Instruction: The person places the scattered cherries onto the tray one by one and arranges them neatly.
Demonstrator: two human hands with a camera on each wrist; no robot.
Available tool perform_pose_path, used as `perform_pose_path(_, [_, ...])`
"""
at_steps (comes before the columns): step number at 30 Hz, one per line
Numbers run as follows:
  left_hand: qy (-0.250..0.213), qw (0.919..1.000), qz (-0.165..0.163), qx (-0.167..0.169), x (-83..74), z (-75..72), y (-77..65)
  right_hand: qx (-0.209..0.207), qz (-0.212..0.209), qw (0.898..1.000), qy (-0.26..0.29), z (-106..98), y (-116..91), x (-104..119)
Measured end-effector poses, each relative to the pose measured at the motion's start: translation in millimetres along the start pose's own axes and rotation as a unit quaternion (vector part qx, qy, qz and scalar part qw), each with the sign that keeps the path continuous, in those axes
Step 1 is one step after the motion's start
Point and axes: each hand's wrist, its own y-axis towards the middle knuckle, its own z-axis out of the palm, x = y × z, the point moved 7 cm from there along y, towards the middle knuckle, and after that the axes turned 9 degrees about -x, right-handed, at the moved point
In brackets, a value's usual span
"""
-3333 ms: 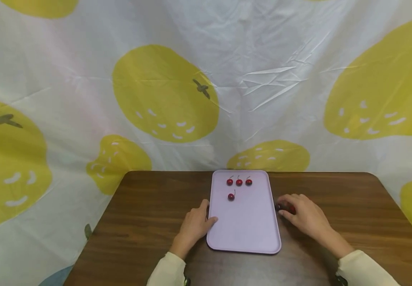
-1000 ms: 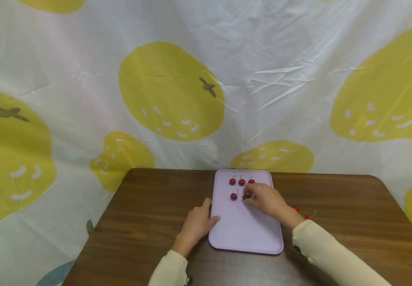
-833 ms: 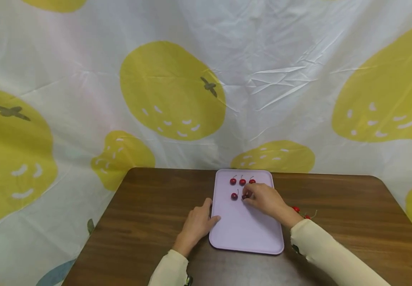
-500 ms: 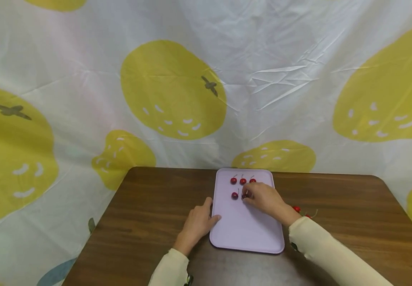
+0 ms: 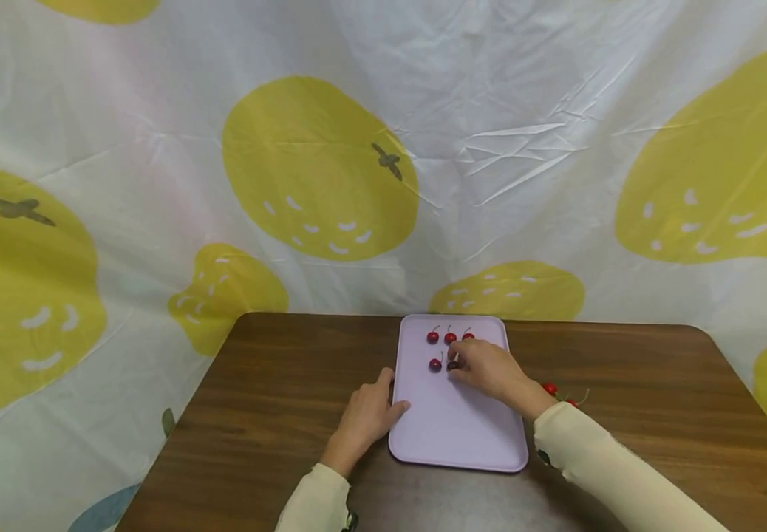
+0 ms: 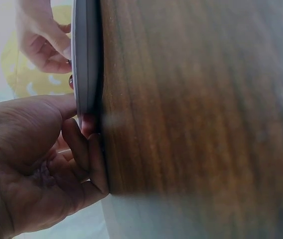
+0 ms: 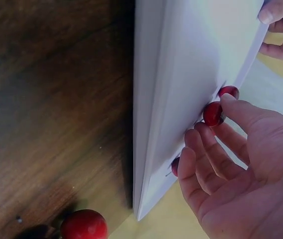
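A pale lilac tray [image 5: 459,436] lies on the table. My left hand [image 5: 366,417] grips its left edge, with the thumb over the rim and the fingers below, as the left wrist view shows. My right hand [image 5: 490,369] is over the tray, pinching a dark red cherry [image 7: 213,114] between thumb and finger, close at the tray surface. Just left of it sits another stemmed cherry [image 5: 435,365]. Farther back, three cherries [image 5: 450,338] stand in a row with stems pointing away; the right-hand one is partly covered by my right hand.
Right of the tray, loose red cherries [image 5: 550,388] with stems lie on the brown wooden table [image 5: 649,414], partly hidden behind my right forearm. A white curtain [image 5: 523,185] with yellow fruit print hangs behind the table's far edge.
My right hand has come from the tray's right side onto the tray with a cherry. In the last half second it shifts slightly left toward the neighbouring cherry. My left hand keeps its place.
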Motion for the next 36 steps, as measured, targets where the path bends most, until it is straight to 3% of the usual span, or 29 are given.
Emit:
perform_pose_path(7, [0.000,1.0000,-0.001,0.002,0.8,2.1,-0.7,-0.002,0.029,1.000,-0.009,-8.2,-9.3,-5.2])
perform_pose_path(15, [0.005,0.9999,-0.004,0.009,-0.7,5.0,-1.1,-0.078,0.048,0.996,-0.024,-49.1,-35.8,-25.0])
perform_pose_path(21, [0.008,0.9999,-0.005,0.008,-0.1,3.5,-0.8,-0.085,0.044,0.995,-0.016,-74.3,-60.8,-42.7])
perform_pose_path(29, [0.006,0.9999,-0.006,0.010,-0.5,1.0,0.6,-0.065,0.052,0.996,-0.028,-85.1,-88.8,-61.4])
perform_pose_path(36, [0.012,0.9999,-0.004,0.008,0.9,2.2,1.0,-0.065,0.025,0.994,-0.090,-81.3,-106.9,-59.8])
